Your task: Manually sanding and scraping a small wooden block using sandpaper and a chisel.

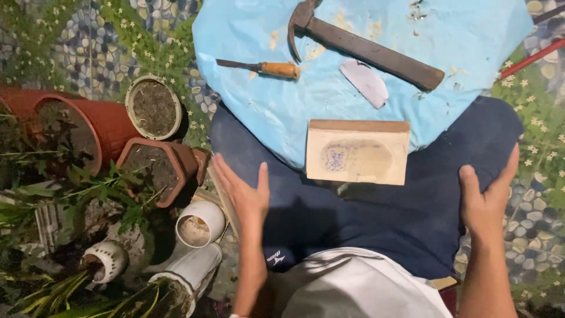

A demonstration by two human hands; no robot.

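The wooden block [357,152] lies flat on the person's lap, its far edge resting on the near rim of the light blue sheet [471,41] and its near edge on the dark blue trousers [376,218]. On its pale top face sits a faint oval pencil outline with a small blue-inked mark inside — too blurred to make out.

Neither hand touches the block. The left hand [244,194] hangs open just off the block's left side, fingers straight and together, thumb spread, palm turned inward. The right hand [488,197] is open too, well to the right, and seems to rest on the outer thigh.

If the block is to be picked up, the short sides are the best hold: both are free, and closing in from left and right at once would keep it level and leave the drawn face unsmeared.

Farther up the sheet lie a chisel [262,68] with an orange wooden handle, a claw hammer [365,47] set diagonally, and a small pale scrap [365,82], with wood chips scattered about. There is open room on the sheet between block and tools.

To the left the space is tight: red-brown plant pots [106,123], white pots [200,224] and foliage crowd close to the left knee. To the right there is pebbled ground [535,212], and a red rod [532,58] juts from under the sheet.
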